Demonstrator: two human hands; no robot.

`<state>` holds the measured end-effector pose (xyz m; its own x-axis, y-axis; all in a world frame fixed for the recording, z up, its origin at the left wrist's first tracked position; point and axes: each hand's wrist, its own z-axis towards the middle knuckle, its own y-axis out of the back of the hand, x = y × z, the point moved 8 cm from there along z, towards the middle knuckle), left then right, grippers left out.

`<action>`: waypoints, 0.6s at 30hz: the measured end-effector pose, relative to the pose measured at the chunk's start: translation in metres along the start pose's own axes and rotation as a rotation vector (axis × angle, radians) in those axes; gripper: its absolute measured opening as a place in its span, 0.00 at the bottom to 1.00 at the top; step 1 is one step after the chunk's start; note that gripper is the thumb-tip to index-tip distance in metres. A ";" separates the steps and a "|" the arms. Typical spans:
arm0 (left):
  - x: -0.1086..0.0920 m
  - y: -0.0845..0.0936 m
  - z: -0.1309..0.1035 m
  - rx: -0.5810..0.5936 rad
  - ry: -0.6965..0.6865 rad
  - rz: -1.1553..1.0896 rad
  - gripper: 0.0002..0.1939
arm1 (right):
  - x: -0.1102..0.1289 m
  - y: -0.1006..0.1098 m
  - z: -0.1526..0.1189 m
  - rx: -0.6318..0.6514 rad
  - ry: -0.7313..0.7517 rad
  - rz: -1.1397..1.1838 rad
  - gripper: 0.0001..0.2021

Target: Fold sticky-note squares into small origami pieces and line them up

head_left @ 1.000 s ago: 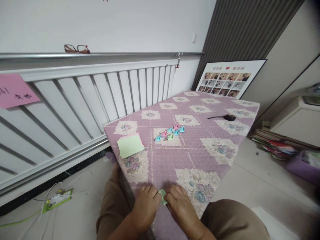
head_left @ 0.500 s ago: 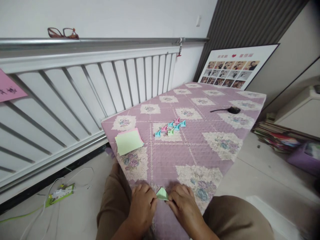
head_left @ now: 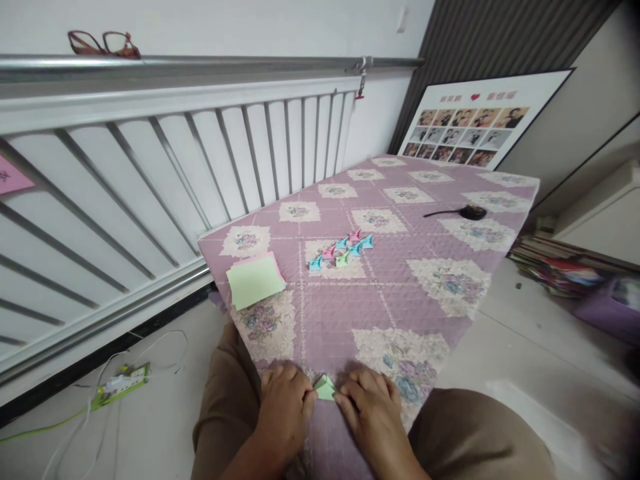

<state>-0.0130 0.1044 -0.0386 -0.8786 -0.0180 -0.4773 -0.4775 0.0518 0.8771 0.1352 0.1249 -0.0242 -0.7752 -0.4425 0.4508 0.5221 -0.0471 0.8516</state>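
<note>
A small piece of folded light green paper (head_left: 325, 388), roughly a triangle with its point away from me, lies at the table's near edge. My left hand (head_left: 285, 407) pinches its left corner between thumb and fingers. On the opposite corner my right hand (head_left: 371, 412) has its thumb and fingertips closed. Farther out, several small folded paper pieces (head_left: 342, 259) in blue, pink and green sit grouped on the cloth. To their left rests a stack of square paper sheets (head_left: 256, 283), light green on top with pink and yellow edges showing.
A purple flowered cloth (head_left: 335, 320) covers the table. A black round object with a thin tail (head_left: 473, 212) lies toward the back right. The white radiator (head_left: 225, 153) runs along the left side. A power strip (head_left: 123, 387) with cables is on the floor.
The view has shifted slightly. Both hands stay at the green paper's corners, and the fold lines on its face look a little different.
</note>
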 end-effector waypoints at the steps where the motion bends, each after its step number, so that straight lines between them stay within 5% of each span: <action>1: 0.000 0.000 0.000 -0.001 0.000 0.001 0.05 | -0.001 0.000 0.000 -0.009 -0.008 0.004 0.04; 18: -0.002 -0.005 0.008 0.076 -0.013 0.164 0.08 | -0.001 -0.002 0.002 -0.089 -0.069 -0.046 0.08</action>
<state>-0.0084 0.1124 -0.0423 -0.9442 0.0094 -0.3292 -0.3254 0.1280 0.9369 0.1348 0.1270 -0.0260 -0.8202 -0.3755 0.4316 0.5123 -0.1464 0.8462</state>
